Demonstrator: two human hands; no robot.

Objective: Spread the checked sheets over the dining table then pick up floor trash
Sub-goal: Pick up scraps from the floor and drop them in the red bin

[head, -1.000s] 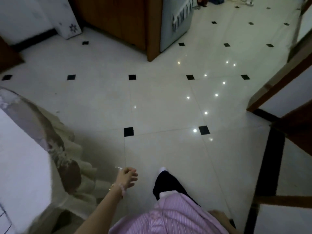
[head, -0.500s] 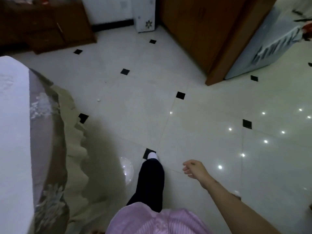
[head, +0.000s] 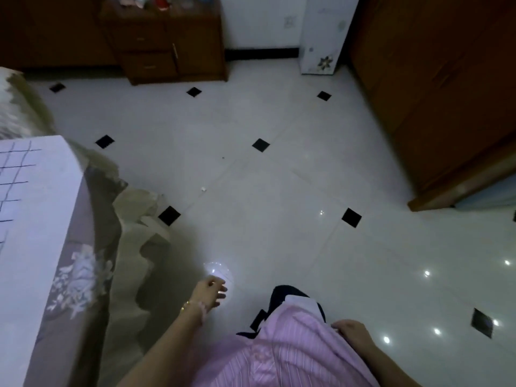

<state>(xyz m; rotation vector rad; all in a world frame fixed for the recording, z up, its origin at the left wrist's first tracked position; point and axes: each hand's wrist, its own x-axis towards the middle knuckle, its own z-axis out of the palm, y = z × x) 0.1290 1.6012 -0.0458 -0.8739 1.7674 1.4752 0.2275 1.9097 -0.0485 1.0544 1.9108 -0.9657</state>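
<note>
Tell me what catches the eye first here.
A shiny clear plastic piece glints at the fingertips of the left hand, low in the middle. At the left edge lies the white checked sheet, and a small white scrap sits on the pale floor with black diamond tiles.

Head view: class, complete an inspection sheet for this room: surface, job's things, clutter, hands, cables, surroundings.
Surface: glossy white tiled floor with black diamond insets.
Job's things: checked sheet lies over the floral tablecloth.
Clutter: small white scrap on the floor; clear glinting shape by the left fingertips.
Hands: left hand low beside the tablecloth, grip unclear; right hand rests open on the pink shirt.
Cables: nothing seen.
Surroundings: dark wooden cabinet, tall wooden cupboard, tall white unit by the wall.
</note>
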